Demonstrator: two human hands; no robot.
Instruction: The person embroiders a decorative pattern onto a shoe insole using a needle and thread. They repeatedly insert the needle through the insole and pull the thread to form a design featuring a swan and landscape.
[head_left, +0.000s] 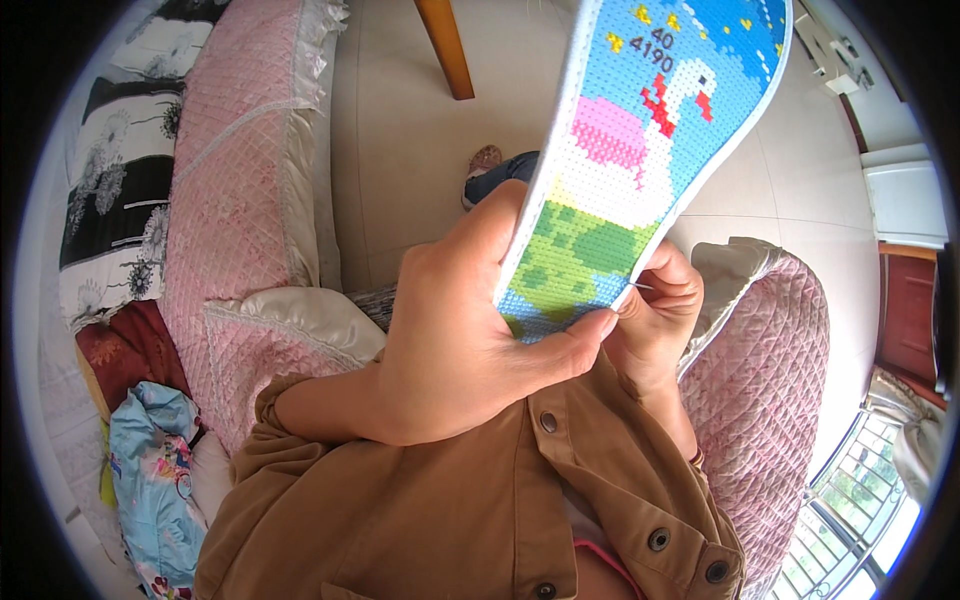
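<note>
A shoe insole in cross-stitch (609, 172) slants up and away before me, its far end cut off by the top of the view. It shows a white swan with a pink wing on blue, above green patches, and bears printed numbers. White binding runs along its edge. My left hand (457, 322) grips the near end, thumb across the front; its other fingers are hidden behind. At the right edge my right hand (654, 311) pinches a thin sewing needle (641, 286), which points at the binding. Some of the right fingers are covered by the insole. No thread can be made out.
Pink quilted covers (232, 150) lie over the seat at left, and another pink quilted cover (765, 375) is at right. A wooden leg (448, 49) stands on the tiled floor (390, 172). Blue printed cloth (154, 465) is bunched at lower left.
</note>
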